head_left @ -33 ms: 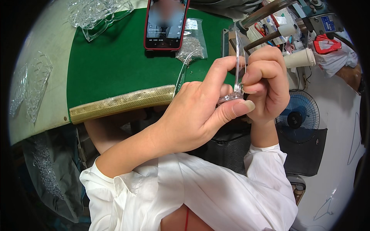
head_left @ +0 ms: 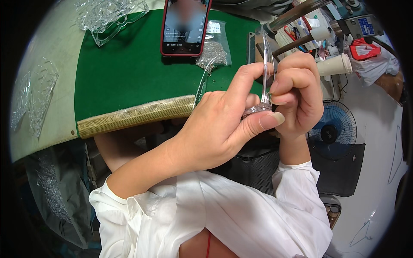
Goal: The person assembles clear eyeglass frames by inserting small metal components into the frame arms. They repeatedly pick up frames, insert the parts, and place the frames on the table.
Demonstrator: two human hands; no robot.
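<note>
My left hand (head_left: 215, 124) is closed around a clear plastic eyeglass frame (head_left: 266, 84), its thumb pressing near the hinge corner. One temple of the frame stands up between my hands; the other clear temple (head_left: 202, 84) sticks out behind my left hand. At that same hinge corner, the fingertips of my right hand (head_left: 299, 90) are pinched together. A tiny greenish speck shows at the pinch, too small to name. Much of the frame's front is hidden by my left hand.
A phone (head_left: 184, 30) in a red case stands on the green mat (head_left: 124, 73), by a clear bag (head_left: 214, 49) of small metal pieces. More clear frames (head_left: 109, 19) lie at the far left. At right are a press-like machine (head_left: 297, 21), white cup (head_left: 334, 65) and blue fan (head_left: 331, 129).
</note>
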